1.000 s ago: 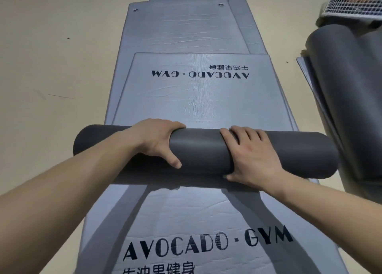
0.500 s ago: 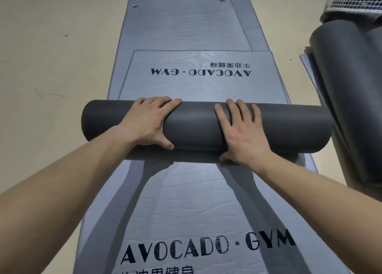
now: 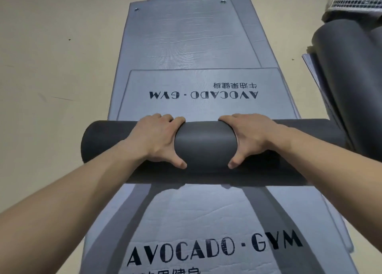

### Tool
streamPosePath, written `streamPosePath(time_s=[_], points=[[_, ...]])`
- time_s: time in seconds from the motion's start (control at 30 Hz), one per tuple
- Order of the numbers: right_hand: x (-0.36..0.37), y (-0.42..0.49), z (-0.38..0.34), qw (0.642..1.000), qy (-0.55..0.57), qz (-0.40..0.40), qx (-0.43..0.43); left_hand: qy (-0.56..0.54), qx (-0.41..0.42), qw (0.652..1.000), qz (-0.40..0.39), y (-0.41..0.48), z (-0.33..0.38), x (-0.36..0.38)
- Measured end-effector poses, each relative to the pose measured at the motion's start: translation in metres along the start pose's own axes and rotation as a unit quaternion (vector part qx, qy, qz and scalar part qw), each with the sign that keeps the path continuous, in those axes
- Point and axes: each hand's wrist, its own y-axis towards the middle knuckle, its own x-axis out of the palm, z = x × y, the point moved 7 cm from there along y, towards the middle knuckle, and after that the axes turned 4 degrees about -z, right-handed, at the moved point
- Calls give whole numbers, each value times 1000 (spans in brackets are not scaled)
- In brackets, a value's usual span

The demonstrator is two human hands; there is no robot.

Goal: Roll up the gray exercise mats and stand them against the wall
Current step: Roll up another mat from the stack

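the rolled mat (image 3: pixel 204 143) hides fingertips of left hand (image 3: pixel 154 141) and right hand (image 3: pixel 254 139).

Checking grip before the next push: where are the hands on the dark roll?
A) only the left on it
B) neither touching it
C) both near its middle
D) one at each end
C: the left hand and right hand both grip the roll near its middle.
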Motion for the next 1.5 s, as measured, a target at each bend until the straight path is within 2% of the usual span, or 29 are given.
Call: streamPosePath(time_s=[0.07, 0.17, 0.23, 0.27, 0.4, 0.5, 0.57, 0.67, 0.73, 0.9, 1.07, 1.1, 1.23, 1.3, 1.37, 1.43, 1.5], points=[[16, -20, -7, 999, 0, 35, 9, -25, 13, 999, -40, -5, 3, 0], [40, -47, -24, 982, -86, 160, 52, -97, 12, 992, -83, 1, -1, -3], [52, -49, -29, 978, -106, 173, 53, -116, 11, 989, -94, 2, -3, -1], [50, -47, -27, 978, -104, 173, 54, -111, 11, 991, -78, 0, -3, -1], [8, -19, -6, 990, -64, 119, 32, -17, -6, 996, 88, -19, -3, 2], [-8, 1, 10, 998, -15, 60, 27, 28, -16, 993, 111, -12, -9, 8], [-5, 3, 11, 992, -42, 109, 54, 10, -12, 994, 110, 1, -16, 2], [13, -8, 0, 973, -99, 193, 74, -4, 4, 998, 68, 16, -23, -6], [4, -1, 5, 974, -103, 189, 64, -31, 4, 999, 38, 27, -28, -12], [-31, 6, 9, 991, -66, 109, 30, -116, -8, 992, -48, 33, -28, -24], [-10, -19, -3, 1000, -14, -21, -10, -194, 5, 965, -178, 4, -20, 6], [-4, -24, -6, 1000, -8, -9, -1, -205, 7, 961, -184, 5, -20, 8], [19, -49, -23, 982, -92, 160, 26, -248, 3, 948, -197, 11, -20, 7], [22, -43, -24, 982, -100, 157, 16, -253, -8, 952, -170, 10, -26, 0], [3, -24, -13, 992, -63, 112, 15, -203, -35, 977, -48, 4, -35, -18], [-19, -5, -2, 998, -6, 55, 13, -131, -38, 987, 86, -9, -31, -28], [-26, 8, 6, 998, -1, 62, 8, -156, -20, 980, 124, -14, -24, -17]])
